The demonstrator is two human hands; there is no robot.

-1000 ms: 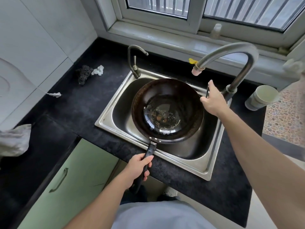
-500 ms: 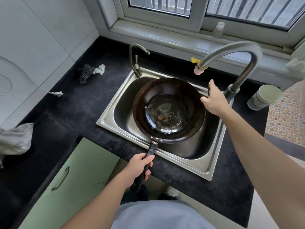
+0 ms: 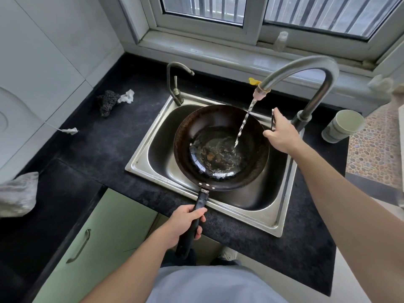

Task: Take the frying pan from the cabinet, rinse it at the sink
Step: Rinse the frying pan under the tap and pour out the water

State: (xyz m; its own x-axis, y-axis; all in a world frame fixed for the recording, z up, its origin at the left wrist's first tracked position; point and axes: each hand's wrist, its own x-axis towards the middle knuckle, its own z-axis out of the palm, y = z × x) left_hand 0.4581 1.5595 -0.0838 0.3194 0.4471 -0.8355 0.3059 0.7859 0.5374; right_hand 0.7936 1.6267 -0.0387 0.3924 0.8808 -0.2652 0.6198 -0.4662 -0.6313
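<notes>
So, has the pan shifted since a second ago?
No: the frying pan keeps its place over the sink, its rim as near the small tap as before.

I get soft daylight from the window [image 3: 203, 9] up top. The steel sink [image 3: 140, 165] rim glints and the black worktop [image 3: 131, 138] reads dim. Wide-angle distortion bends the edges, and the corners look slightly soft.

Black countertop [image 3: 91, 149]: sink [image 3: 141, 158], scrubber [image 3: 106, 102], cup [image 3: 343, 125].

The pan [image 3: 220, 147] fills most of the sink [image 3: 251, 197], leaving gaps along its left side and near-right corner. The tap [image 3: 306, 63] arches over the pan's right rear; a small tap [image 3: 177, 95] stands rear-left.
</notes>
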